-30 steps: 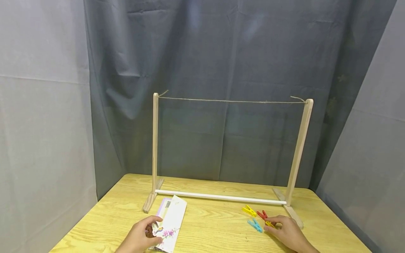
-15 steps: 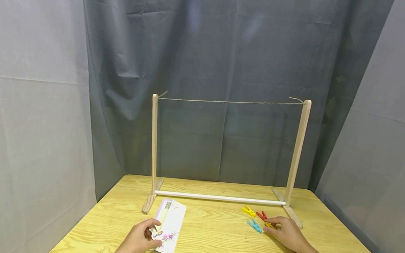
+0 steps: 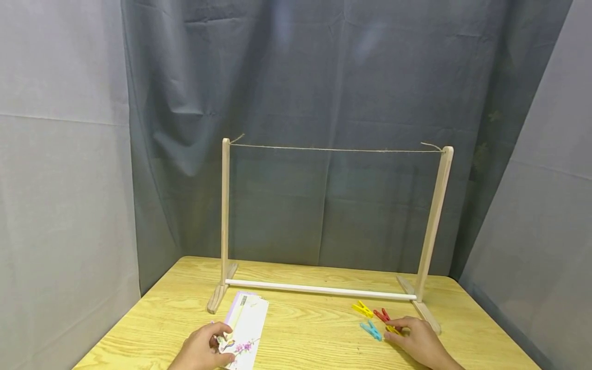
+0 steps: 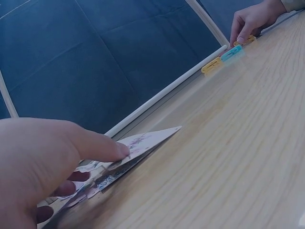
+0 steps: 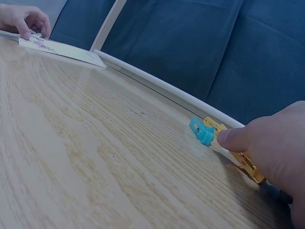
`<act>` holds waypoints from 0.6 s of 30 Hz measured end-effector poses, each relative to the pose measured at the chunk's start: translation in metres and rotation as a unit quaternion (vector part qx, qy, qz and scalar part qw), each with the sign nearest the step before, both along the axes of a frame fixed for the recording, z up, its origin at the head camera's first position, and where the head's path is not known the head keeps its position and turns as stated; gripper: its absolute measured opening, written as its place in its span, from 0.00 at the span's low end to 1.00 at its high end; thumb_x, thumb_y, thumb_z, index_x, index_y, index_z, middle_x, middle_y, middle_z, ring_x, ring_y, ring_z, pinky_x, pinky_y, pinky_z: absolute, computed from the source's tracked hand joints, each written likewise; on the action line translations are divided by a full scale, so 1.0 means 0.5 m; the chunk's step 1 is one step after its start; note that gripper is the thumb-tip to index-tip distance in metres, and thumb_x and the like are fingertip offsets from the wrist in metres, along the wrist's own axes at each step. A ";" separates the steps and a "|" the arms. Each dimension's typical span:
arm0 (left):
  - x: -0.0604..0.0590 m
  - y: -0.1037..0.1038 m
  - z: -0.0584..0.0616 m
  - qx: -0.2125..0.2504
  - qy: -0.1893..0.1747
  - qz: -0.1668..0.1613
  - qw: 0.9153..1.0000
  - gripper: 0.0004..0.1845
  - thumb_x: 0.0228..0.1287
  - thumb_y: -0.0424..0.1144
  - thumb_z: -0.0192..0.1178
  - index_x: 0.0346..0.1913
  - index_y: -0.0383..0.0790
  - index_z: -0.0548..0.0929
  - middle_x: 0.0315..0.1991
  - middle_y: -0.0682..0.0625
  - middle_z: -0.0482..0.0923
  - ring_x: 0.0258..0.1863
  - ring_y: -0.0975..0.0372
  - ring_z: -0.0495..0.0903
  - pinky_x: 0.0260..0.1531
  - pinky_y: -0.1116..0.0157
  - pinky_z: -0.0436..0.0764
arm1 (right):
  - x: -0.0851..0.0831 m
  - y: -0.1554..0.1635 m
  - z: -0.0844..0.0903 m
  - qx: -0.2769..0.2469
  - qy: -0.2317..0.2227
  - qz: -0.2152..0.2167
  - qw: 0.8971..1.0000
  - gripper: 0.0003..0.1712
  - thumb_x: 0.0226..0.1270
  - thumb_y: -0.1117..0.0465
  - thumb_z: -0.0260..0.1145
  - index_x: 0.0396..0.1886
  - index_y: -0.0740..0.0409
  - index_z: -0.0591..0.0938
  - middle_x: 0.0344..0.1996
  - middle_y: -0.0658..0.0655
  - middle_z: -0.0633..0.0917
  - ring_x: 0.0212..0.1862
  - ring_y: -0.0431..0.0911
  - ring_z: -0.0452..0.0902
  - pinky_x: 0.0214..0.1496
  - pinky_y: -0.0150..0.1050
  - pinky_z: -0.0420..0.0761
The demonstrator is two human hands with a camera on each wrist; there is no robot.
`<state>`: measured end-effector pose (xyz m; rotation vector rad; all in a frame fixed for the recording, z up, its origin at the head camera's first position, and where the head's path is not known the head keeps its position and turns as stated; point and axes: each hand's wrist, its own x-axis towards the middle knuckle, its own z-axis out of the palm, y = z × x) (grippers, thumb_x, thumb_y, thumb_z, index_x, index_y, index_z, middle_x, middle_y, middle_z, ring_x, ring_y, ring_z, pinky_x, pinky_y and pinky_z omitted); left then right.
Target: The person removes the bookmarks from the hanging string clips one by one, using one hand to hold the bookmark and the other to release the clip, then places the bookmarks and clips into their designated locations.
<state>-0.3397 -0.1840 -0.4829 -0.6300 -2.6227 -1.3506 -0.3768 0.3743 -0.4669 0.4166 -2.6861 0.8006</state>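
My left hand pinches a white card with pink flowers and a bird at its left edge, thumb on top. The card lies over a purple-edged card; in the left wrist view its near corner stands a little raised above the cards below. My right hand holds a yellow clothespin between thumb and fingers, low at the table. Close by lie a red clothespin, a blue clothespin and a second yellow clothespin. Part of the held clothespin is hidden by the fingers.
Behind the cards and clothespins stands a wooden frame with a thin string tied between its posts. A white rod joins its feet. Grey cloth hangs behind the wooden table.
The white flowered card has shifted slightly left and lies more in line with the card beneath. The right hand has stayed at the yellow clothespin.
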 end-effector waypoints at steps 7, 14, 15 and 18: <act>-0.001 -0.002 0.002 -0.002 -0.013 0.009 1.000 0.29 0.52 0.42 0.80 0.56 0.35 0.82 0.46 0.46 0.79 0.36 0.58 0.74 0.34 0.59 0.81 | 0.000 0.000 -0.003 0.001 0.003 -0.002 1.000 0.21 0.58 0.48 0.80 0.46 0.54 0.92 0.38 0.44 0.88 0.41 0.44 0.82 0.48 0.56 0.83; -0.003 -0.003 0.000 -0.011 -0.014 0.013 1.000 0.30 0.53 0.43 0.80 0.57 0.36 0.81 0.44 0.47 0.79 0.37 0.56 0.76 0.33 0.54 0.81 | -0.001 0.001 -0.004 0.006 0.005 -0.002 1.000 0.21 0.57 0.47 0.80 0.46 0.53 0.92 0.38 0.43 0.87 0.41 0.43 0.82 0.48 0.56 0.83; -0.003 -0.003 0.000 -0.015 -0.009 0.014 1.000 0.30 0.53 0.43 0.80 0.57 0.36 0.81 0.44 0.48 0.79 0.37 0.56 0.76 0.33 0.54 0.81 | -0.001 0.001 -0.004 0.005 0.003 -0.002 1.000 0.21 0.57 0.47 0.80 0.46 0.53 0.92 0.38 0.43 0.87 0.41 0.43 0.82 0.48 0.56 0.82; -0.003 -0.003 0.001 -0.026 -0.002 0.016 1.000 0.30 0.52 0.44 0.80 0.56 0.36 0.82 0.43 0.48 0.79 0.37 0.56 0.76 0.33 0.55 0.81 | 0.000 0.001 -0.003 0.004 -0.001 -0.003 1.000 0.21 0.57 0.47 0.80 0.46 0.53 0.92 0.38 0.43 0.87 0.41 0.43 0.82 0.48 0.57 0.82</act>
